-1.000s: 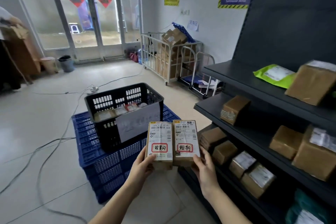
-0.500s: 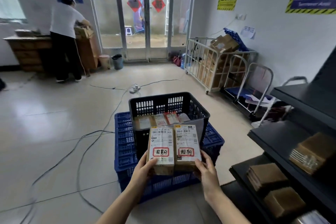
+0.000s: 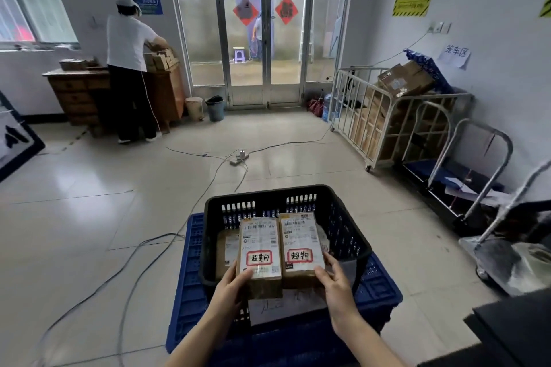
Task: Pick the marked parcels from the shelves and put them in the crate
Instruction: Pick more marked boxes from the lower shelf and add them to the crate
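The two parcels (image 3: 280, 250) are showing matt brown cardboard under smooth white paper labels, and the black crate (image 3: 346, 235) beneath them is looking like slotted matt plastic, as is the ribbed blue crate (image 3: 190, 286) under it. At one o'clock a roll cage (image 3: 384, 128) of pale painted metal bars is catching dull light, while at ten o'clock a wooden desk (image 3: 77, 92) is showing a worn brown finish. The floor tiles (image 3: 104, 188) are gleaming smooth and glossy.

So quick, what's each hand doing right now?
Left hand: closed on the left parcel, held over the black crate.
Right hand: closed on the right parcel, beside the first.
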Available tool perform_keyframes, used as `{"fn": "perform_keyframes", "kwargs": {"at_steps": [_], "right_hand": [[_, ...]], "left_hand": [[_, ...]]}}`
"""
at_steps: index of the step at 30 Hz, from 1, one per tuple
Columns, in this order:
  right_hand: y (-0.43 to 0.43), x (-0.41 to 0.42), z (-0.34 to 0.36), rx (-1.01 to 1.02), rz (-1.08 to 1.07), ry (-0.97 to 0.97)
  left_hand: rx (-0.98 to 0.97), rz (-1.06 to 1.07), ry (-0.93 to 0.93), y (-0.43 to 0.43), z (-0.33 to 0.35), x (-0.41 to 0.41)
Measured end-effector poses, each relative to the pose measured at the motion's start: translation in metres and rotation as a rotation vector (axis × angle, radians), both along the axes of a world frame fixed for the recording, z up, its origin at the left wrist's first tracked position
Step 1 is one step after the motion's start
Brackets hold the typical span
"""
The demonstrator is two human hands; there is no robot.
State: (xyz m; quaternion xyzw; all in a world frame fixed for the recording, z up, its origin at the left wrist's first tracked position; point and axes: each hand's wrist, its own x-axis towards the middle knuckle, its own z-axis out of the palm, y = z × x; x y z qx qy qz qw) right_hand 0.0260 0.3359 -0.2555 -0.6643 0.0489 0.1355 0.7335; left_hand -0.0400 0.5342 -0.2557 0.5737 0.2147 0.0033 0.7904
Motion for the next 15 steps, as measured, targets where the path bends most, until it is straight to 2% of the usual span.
{"fn": "perform_keyframes", "kwargs": {"at_steps": [8,15], "right_hand": [[0.041,0.087,-0.022,-0.081,0.132,0.057],[0.09,0.16,-0.058,-0.146,0.219,0.141]], "left_hand": [[-0.051,0.09,0.083,0.035,-0.017,0.064],[-0.001,0.147,0.203,0.077,-0.052,0.127]]}}
